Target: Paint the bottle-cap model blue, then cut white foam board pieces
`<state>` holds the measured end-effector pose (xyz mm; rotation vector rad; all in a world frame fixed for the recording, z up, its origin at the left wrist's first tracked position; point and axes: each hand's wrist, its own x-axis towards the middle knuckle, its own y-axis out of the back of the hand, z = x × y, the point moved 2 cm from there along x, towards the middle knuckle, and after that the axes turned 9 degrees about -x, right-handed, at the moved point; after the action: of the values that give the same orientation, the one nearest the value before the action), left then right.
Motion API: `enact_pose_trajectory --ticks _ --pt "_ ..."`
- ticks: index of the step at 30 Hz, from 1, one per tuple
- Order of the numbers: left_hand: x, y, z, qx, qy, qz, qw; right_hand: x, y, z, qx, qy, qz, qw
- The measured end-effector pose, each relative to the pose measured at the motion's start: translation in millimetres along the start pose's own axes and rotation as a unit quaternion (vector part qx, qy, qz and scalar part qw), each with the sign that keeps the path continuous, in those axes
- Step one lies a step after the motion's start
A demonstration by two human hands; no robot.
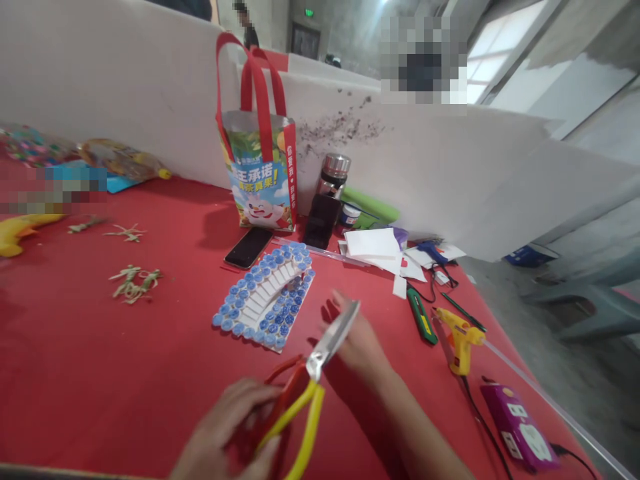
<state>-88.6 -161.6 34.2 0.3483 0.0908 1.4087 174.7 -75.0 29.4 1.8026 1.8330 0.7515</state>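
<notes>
My left hand (227, 427) is closed round the handles of a pair of scissors (325, 350), low in the middle. Red and yellow show on the handles, and the metal blades point up and to the right. Behind the blades is my right hand (353, 337), blurred, its fingers apart over the red table and no object visible in them. Just beyond both hands lies a flat craft panel (270, 297), covered in small blue rosettes, with a curved row of white strips across it.
A tote bag (263, 177), a steel flask (334, 173) and a phone (249, 247) stand or lie at the back. To the right are a green cutter (421, 317), a yellow glue gun (460, 340) and a purple power box (520, 427). Knotted straw pieces (135, 283) lie left.
</notes>
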Motion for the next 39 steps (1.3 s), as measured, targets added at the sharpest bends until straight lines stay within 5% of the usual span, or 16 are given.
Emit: enact_pose_trajectory --ticks 2,6,9,11,13,16,20,23,27,32,39 --pt "21 -38.3 15 -0.041 0.009 -0.034 0.999 -20 16 4 0.134 -0.062 0.061 0.987" --pt "42 -102.3 23 -0.111 0.007 -0.059 0.992 -55 30 -4 0.328 -0.106 0.075 0.936" --pt "42 -130.6 26 -0.147 0.01 -0.095 0.984 -61 31 -8 0.345 -0.152 0.084 0.922" --pt "41 -133.4 31 -0.149 -0.004 -0.144 0.978 -57 33 -3 0.311 -0.183 0.096 0.928" --pt "43 -118.0 36 -0.124 -0.055 -0.153 0.979 -52 38 8 0.221 -0.184 0.109 0.952" --pt "69 -59.3 36 -0.022 -0.129 -0.001 0.991 -45 44 27 0.0 -0.135 0.14 0.981" --pt "146 40.2 6 0.129 -0.042 0.214 0.967 -38 38 51 -0.215 -0.072 0.166 0.96" --pt "209 82.1 -27 0.285 0.091 0.16 0.941 -35 30 64 -0.255 -0.069 0.164 0.95" --pt "254 80.7 -50 0.394 0.105 0.023 0.913 -36 23 64 -0.302 -0.058 0.169 0.936" --pt "266 63.5 -51 0.442 0.095 -0.003 0.892 -46 0 27 -0.29 0.044 0.17 0.941" --pt "279 78.6 -56 0.448 0.138 -0.007 0.884 -43 -42 -23 -0.273 0.137 0.066 0.95"
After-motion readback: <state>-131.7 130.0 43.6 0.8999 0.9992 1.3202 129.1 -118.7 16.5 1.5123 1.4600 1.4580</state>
